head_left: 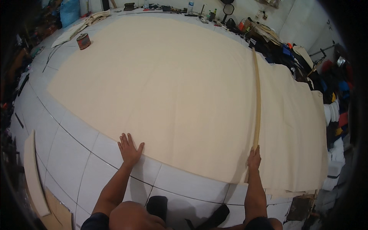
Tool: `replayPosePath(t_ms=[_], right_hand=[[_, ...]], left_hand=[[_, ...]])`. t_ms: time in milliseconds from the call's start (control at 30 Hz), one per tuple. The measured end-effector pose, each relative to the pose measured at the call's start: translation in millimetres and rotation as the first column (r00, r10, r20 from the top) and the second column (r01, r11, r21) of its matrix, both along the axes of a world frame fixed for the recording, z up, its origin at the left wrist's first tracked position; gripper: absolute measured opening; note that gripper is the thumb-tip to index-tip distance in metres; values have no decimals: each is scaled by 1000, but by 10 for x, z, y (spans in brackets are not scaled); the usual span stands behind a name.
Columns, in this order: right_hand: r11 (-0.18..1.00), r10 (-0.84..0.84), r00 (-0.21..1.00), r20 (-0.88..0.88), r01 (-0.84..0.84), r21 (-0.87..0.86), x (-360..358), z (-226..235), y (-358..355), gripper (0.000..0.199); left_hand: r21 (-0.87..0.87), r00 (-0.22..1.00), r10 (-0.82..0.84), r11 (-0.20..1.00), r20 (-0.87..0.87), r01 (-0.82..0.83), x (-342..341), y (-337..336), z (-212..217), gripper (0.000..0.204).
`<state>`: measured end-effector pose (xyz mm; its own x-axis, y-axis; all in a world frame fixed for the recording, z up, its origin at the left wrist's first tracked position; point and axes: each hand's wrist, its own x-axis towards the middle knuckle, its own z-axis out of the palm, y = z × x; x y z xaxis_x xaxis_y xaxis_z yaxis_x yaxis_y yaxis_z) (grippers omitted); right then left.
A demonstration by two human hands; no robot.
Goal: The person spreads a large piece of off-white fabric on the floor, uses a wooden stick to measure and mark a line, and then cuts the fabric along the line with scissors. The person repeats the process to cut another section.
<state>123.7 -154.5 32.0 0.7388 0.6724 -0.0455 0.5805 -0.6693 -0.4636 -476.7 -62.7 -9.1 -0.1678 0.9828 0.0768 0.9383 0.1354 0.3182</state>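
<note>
A large cream fabric sheet (165,88) lies spread over the tiled floor. Across its right part runs a long wooden strip (257,99), from near my body to the far edge. The near part of that strip is in the grip of my right hand (253,158), fingers wrapped round it. My left hand (130,150) rests flat on the fabric's near edge, fingers spread, holding nothing. Right of the strip, the fabric (291,134) carries on with soft wrinkles and a wavy far edge.
A rusty red can (83,41) stands at the sheet's far left. Folded cloth (82,27) and a blue bag (69,12) lie behind it. Cardboard pieces (57,211) are at the lower left. Dark clothes and clutter (280,53) line the right side. A small block (300,209) sits near right.
</note>
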Motion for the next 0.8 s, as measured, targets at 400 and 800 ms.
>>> replayPosePath(t_ms=[400,800], right_hand=[[696,711,702,48,-692,-190,-2557,714,1964,51],[854,480,877,-10,-470,-225,-2086,24,2822,57]], left_hand=[[69,992,92,994,-82,-86,-163,879,-112,84],[106,997,59,993,-55,-53,-117,853,-93,83]])
